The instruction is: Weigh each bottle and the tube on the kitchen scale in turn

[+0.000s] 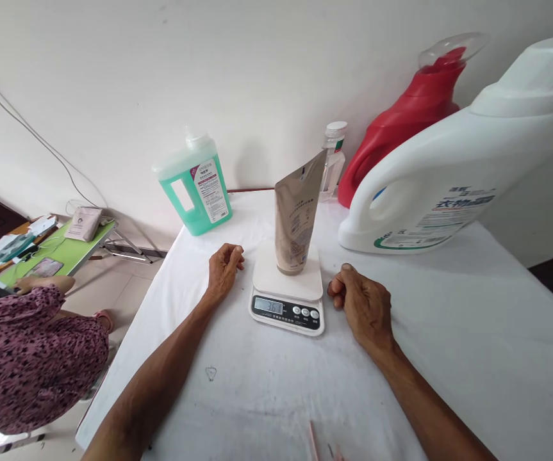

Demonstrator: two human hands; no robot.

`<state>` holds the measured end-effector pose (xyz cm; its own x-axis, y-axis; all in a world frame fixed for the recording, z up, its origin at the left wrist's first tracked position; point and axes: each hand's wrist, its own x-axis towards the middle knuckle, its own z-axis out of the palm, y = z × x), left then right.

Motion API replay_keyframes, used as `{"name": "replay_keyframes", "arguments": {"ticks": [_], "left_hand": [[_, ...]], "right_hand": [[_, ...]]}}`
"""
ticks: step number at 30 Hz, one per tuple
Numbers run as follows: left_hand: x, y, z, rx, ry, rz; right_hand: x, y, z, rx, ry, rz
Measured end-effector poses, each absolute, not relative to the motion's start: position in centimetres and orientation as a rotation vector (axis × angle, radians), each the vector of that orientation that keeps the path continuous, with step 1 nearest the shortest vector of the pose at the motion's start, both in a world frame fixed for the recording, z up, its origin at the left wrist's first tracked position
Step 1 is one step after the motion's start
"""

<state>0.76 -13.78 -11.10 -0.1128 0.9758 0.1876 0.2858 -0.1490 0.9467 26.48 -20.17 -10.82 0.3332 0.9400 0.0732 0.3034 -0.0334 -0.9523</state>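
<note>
the white-covered surface (473, 333) carries everything, and at its far right a big white detergent jug (449, 173) lies on its side, with a red jug (401, 125) leaning behind it against the wall. a green liquid bottle (194, 186) stands at the far left edge and a small clear bottle (334, 157) stands between the jugs and the middle.

in the middle sits a white kitchen scale (288, 291), its display lit and facing the person. on its platform stands a beige tube (298, 214), cap down, its long axis nearly upright and tipped a little to the right at the flat crimped top.

the left hand (223, 269) rests on the surface just beside the scale's left edge, fingers curled loosely inward, its grip closed on nothing. the right hand (363, 304) rests just beside the scale's right edge, also a loose fist with nothing in it. neither touches the tube or, as far as can be seen, the scale.

the tube lies between the two hands and slightly beyond them, towards the wall. the left hand sits a little further forward and looks slightly nearer the tube's base; the tilted top leans towards the right hand's side.

at far left another person in a patterned sleeve (31, 358) sits beside a green side table (59, 250), well apart.
</note>
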Motion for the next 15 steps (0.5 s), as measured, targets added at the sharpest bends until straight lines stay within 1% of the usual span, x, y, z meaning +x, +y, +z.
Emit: {"name": "replay_keyframes", "arguments": {"ticks": [6, 15], "left_hand": [[0.82, -13.86, -11.0, 1.481, 1.46, 1.254], [0.84, -13.85, -11.05, 1.503, 1.46, 1.238]], "right_hand": [[26.51, -20.12, -10.93, -1.596, -1.205, 0.733], [26.4, -20.33, -10.58, -1.581, -1.16, 0.785]]}}
